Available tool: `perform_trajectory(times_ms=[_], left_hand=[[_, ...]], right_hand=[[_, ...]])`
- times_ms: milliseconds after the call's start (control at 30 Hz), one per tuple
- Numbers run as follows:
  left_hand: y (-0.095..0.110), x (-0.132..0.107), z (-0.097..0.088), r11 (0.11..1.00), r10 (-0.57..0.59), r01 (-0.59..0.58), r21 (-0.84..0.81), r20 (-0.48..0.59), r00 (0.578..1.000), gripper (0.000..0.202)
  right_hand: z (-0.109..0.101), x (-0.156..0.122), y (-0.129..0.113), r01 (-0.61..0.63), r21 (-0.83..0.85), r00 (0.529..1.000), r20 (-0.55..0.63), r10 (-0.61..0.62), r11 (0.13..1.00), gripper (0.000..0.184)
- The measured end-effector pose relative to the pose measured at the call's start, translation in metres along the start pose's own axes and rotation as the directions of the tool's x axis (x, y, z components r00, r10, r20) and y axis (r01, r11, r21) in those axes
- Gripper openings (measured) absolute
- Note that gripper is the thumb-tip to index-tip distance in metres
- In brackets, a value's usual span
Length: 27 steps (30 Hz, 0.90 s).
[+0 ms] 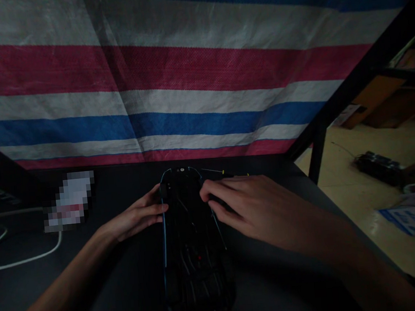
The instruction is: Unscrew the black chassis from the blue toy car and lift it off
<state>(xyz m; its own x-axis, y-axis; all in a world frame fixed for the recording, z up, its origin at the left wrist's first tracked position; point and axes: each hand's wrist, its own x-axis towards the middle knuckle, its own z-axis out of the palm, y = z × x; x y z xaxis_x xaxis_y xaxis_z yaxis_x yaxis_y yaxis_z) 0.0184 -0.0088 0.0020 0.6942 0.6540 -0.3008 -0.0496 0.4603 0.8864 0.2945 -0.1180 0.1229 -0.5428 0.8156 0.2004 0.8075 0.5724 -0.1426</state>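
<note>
Fingers (pixel 157 208) of the left hand (pixel 136 218) lie loosely curled against the left edge of a black elongated shell with thin blue edge lines (pixel 195 254), the thumb resting above them at the same edge. Whether they pinch that edge or only steady it is too dark to tell. The fingers (pixel 214 191) of the right hand (pixel 257 209) bend down onto the top of the shell near its far end. Their tips are sunk in shadow, so I cannot say if they grip anything there.

The shell lies flat and lengthwise on the dark bench (pixel 133 294), straight in front of the person, its far end between the two hands and its near end untouched. Neither hand shows a tool, and no piece is seen lifted away from the shell. By my reading the handling is confined to the far end and little visible change has been made, though the dim light hides how much is finished.

Just beyond the right fingertips, a thin dark rod with a yellow tip (pixel 227 174) rests on the bench. Well to the left are a blurred white patch (pixel 70 200) and a white looped cable (pixel 23 261). A red, white and blue striped woven tarp (pixel 200 78) hangs behind. At the right stands a black metal frame post (pixel 317 154), with a black power strip (pixel 377 168) on the floor past it.
</note>
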Motion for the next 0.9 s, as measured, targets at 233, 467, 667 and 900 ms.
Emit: perform_trajectory(times_ms=[233, 467, 667, 900], left_hand=[[-0.0031, 0.0014, -0.0032, 1.000, 0.019, -0.019, 0.002, 0.013, 1.000, 0.074], [-0.0026, 0.0020, -0.0036, 1.000, 0.011, -0.011, 0.016, -0.005, 1.000, 0.074], [-0.0026, 0.0014, -0.0037, 1.000, 0.000, 0.000, 0.020, -0.008, 1.000, 0.075], [-0.0005, 0.0003, -0.0014, 1.000, 0.002, -0.002, 0.026, -0.007, 1.000, 0.079]], right_hand=[[-0.0003, 0.0003, 0.0010, -0.142, -0.135, 0.989, 0.021, 0.146, 0.981, 0.023], [-0.0062, -0.0090, 0.0055, -0.026, 0.041, 0.998, 0.062, 0.024, 0.999, 0.022], [-0.0003, -0.0034, 0.0070, -0.134, -0.175, 0.990, 0.015, 0.139, 0.975, 0.023], [-0.0029, -0.0076, 0.0054, -0.052, -0.041, 0.999, 0.015, 0.052, 0.998, 0.014]])
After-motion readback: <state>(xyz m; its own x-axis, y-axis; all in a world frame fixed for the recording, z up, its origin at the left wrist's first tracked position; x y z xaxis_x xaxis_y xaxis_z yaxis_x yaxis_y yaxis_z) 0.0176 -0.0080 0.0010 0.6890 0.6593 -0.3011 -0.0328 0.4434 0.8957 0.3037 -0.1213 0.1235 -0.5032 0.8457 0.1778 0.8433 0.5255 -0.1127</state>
